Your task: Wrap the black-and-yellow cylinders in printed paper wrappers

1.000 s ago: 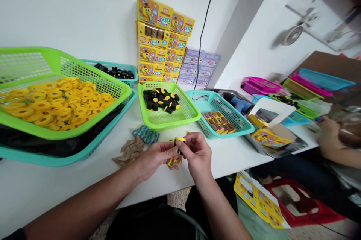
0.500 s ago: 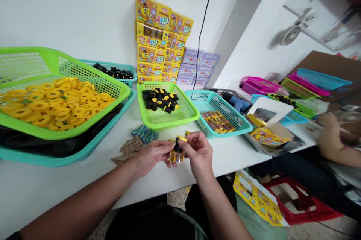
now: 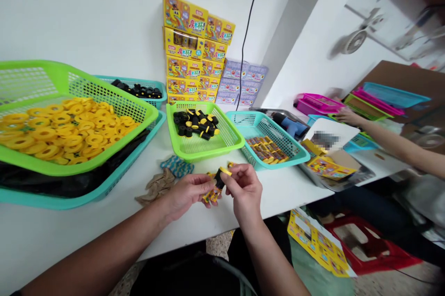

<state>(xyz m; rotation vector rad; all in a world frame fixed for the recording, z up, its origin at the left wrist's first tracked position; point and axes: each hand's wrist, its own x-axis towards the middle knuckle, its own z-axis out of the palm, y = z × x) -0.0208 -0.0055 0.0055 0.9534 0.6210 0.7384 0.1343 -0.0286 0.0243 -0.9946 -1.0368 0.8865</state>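
A small black cylinder with a yellow rim [image 3: 219, 179] is held above the front of the white table between my two hands. Below it a shiny yellow printed wrapper or label [image 3: 211, 195] shows, partly hidden by fingers. My left hand [image 3: 189, 194] pinches the left side of these pieces, with fingertips showing underneath. The thumb and fingers of my right hand [image 3: 247, 189] close on the cylinder's yellow end. Just beyond, a green basket [image 3: 198, 152] holds several black-and-yellow cylinders [image 3: 196, 123]. To its right, a turquoise basket [image 3: 255, 161] contains printed cylinders [image 3: 267, 150] laid in rows.
Yellow rings [image 3: 74, 129] fill a large green basket [image 3: 114, 157] at left. A blue patterned cloth [image 3: 176, 166] and brown cloth [image 3: 158, 187] lie by my left hand. Yellow boxes [image 3: 186, 43] stand stacked against the wall. A co-worker's arm [image 3: 392, 136] reaches in at right.
The cylinder and printed wrapper have tilted slightly between my fingers. My hands stay in nearly the same place. The co-worker's arm has stretched forward to the pink basket.
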